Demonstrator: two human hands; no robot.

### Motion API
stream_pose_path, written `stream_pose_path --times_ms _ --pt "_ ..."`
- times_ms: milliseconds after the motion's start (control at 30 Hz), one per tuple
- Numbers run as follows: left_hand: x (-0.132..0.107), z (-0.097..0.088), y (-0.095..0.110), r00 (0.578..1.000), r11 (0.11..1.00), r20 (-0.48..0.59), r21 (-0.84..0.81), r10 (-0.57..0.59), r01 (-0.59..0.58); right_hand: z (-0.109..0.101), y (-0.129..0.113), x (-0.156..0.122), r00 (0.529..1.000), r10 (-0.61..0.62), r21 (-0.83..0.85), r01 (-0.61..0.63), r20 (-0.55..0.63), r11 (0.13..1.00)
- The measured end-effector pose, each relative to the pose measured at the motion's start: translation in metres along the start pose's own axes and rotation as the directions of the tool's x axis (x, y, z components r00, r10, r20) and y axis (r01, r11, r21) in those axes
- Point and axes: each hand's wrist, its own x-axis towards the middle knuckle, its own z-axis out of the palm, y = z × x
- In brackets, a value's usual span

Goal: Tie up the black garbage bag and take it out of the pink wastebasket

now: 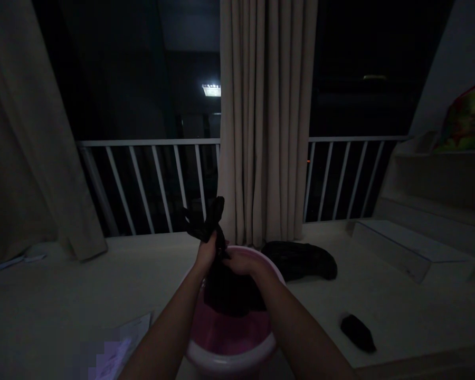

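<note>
A black plastic bag (233, 295) hangs over and partly inside a pink basin (229, 364). Its gathered neck is in my left hand (208, 249), with the loose ends sticking up above the fingers. My right hand (239, 262) is closed on the same bag just below the neck, at the far side of the basin. Dim light hides some of the fingers and what the bag contains.
Behind the basin lies another black bag (301, 259), by the beige curtain (265, 121) and white railing (150, 142). A small dark object (358, 332) is at right, a white box (411, 253) beyond it. Papers (130, 338) lie at left.
</note>
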Motion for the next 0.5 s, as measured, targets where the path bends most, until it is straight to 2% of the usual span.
stream_pose_path --times_ms 100,167,333,500 --pt "0.001 0.001 0.002 0.996 0.995 -0.072 -0.084 -0.057 0.051 0.003 0.002 0.0 0.998 0.034 -0.104 -0.028 0.054 0.994" --pt "0.001 0.001 0.003 0.989 0.991 -0.114 -0.111 -0.092 0.079 0.003 0.002 -0.001 0.996 0.039 -0.108 -0.03 0.083 0.994" --pt "0.001 -0.001 0.004 0.989 0.992 -0.107 -0.082 -0.106 0.097 0.002 0.004 -0.004 0.994 0.059 -0.112 -0.048 0.096 0.993" --pt "-0.002 0.0 0.005 0.992 0.991 -0.064 -0.078 -0.11 0.105 -0.001 -0.008 -0.009 0.996 -0.057 0.077 0.052 0.063 0.996"
